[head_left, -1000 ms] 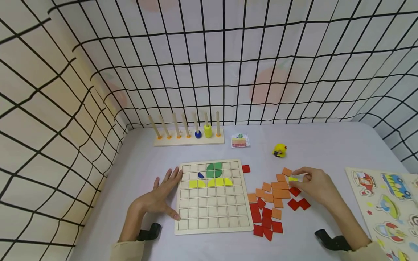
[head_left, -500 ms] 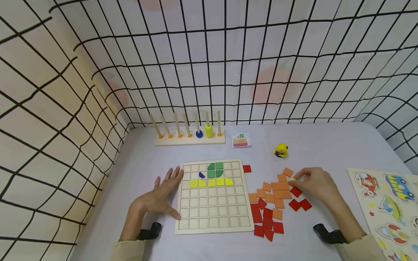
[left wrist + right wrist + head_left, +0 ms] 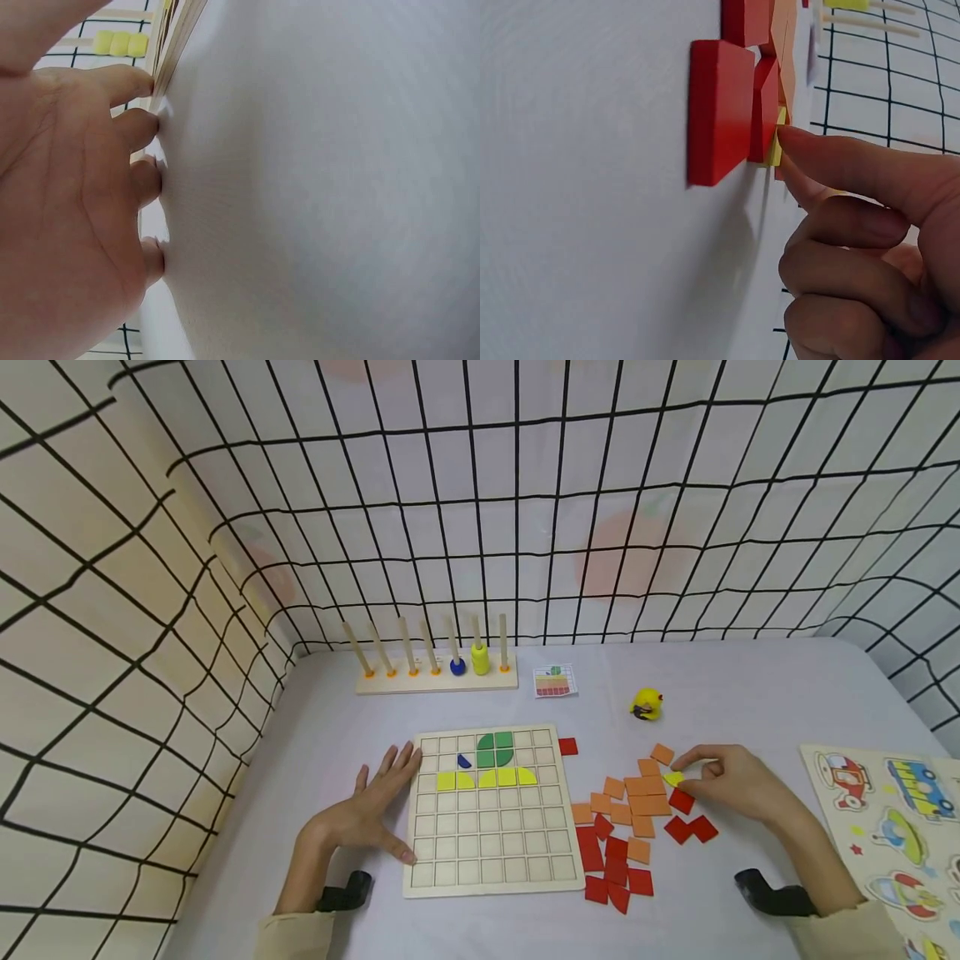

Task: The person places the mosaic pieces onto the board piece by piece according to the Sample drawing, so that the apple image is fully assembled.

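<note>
My right hand [image 3: 726, 782] pinches a yellow tile [image 3: 672, 779] between thumb and index finger, among the loose tiles right of the board. In the right wrist view the thumb lies against this yellow tile [image 3: 777, 142], just beyond red tiles [image 3: 718, 112], with the other fingers curled. My left hand [image 3: 362, 820] is spread at the left edge of the wooden grid board [image 3: 491, 841], thumb near its lower corner and fingertips near the upper one. In the left wrist view the left hand's fingertips [image 3: 147, 180] rest on the table. Green tiles [image 3: 495, 750], yellow tiles [image 3: 506, 777] and a small blue piece [image 3: 463, 761] lie on the grid.
Orange tiles [image 3: 645, 795] and red tiles [image 3: 617, 860] lie loose right of the board. Behind stand a peg rack [image 3: 435, 685], a small pattern card [image 3: 555, 681] and a yellow toy duck [image 3: 647, 703]. A picture puzzle board [image 3: 888, 827] lies at the right.
The yellow tile at the right fingertips has turned and more of it shows between thumb and index finger. The left hand stays in place at the board.
</note>
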The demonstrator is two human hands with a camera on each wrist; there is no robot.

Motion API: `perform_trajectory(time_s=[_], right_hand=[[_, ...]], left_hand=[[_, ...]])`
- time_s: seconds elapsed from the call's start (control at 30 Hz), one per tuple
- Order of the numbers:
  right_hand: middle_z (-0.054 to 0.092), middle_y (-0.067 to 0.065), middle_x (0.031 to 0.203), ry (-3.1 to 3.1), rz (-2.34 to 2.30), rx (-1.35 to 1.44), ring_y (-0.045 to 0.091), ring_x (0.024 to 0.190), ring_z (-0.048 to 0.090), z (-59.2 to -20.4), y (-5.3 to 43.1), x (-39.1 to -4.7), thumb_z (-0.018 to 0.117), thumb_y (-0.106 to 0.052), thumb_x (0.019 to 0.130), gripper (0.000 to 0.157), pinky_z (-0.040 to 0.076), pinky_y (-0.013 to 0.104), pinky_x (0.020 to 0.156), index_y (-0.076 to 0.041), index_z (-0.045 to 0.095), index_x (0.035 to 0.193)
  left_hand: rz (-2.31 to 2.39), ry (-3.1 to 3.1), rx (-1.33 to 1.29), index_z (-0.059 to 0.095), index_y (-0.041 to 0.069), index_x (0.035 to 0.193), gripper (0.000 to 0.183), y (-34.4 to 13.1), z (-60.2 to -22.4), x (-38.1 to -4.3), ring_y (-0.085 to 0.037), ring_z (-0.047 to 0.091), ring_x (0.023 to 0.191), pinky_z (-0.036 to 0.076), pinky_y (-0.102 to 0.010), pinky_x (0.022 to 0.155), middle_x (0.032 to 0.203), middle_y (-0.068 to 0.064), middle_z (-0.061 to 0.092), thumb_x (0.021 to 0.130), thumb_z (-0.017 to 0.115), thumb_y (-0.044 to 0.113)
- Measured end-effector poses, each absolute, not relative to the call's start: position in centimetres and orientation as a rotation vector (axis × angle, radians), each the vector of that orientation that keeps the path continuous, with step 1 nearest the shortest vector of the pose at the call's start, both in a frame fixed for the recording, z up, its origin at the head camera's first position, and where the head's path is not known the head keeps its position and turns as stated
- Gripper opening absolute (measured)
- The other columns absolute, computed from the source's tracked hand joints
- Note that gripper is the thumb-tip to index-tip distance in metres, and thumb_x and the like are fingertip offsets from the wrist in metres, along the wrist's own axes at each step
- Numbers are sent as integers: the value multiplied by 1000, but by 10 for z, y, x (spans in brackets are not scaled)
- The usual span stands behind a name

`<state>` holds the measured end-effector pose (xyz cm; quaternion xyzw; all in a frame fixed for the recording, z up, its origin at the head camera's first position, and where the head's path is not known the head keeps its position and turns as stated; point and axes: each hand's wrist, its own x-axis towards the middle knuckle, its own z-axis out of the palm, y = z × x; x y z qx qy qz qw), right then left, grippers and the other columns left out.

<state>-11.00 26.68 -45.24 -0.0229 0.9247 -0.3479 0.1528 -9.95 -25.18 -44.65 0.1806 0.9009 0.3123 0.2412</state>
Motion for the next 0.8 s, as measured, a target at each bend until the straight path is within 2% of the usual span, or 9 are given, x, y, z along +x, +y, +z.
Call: perform_trajectory(time_s=[0.17,0.3,0.5,0.8], right_hand=[[44,-2,63,2683,-955,-25,13,60,40,-454,272,-110,75,-27,93,32,32,25,51,-2,72,113],[45,-2,65,2622,-972,-33,13,60,41,-455,280,-110,73,-28,95,35,33,27,55,-3,69,119],[44,-2,67,2545,-1011,-108,12,60,41,-454,293,-110,75,-19,92,39,33,28,57,-3,67,127],[44,-1,65,2531,-1028,-140,13,60,43,-456,287,-113,82,-25,87,34,32,29,54,-3,71,111]], left_hand=[[851,2467,490,4,8,167,148,-252,-447,-100,-41,-19,160,-19,-71,121,174,-17,-10,58,101,34],[843,2468,486,5,8,167,148,-251,-448,-100,-41,-18,160,-18,-71,121,175,-16,-9,58,101,34],[842,2470,485,5,9,167,148,-251,-448,-100,-41,-18,160,-18,-71,122,175,-15,-8,58,101,34],[843,2473,488,5,10,167,148,-252,-448,-100,-40,-18,160,-17,-72,121,175,-14,-9,57,101,35]])
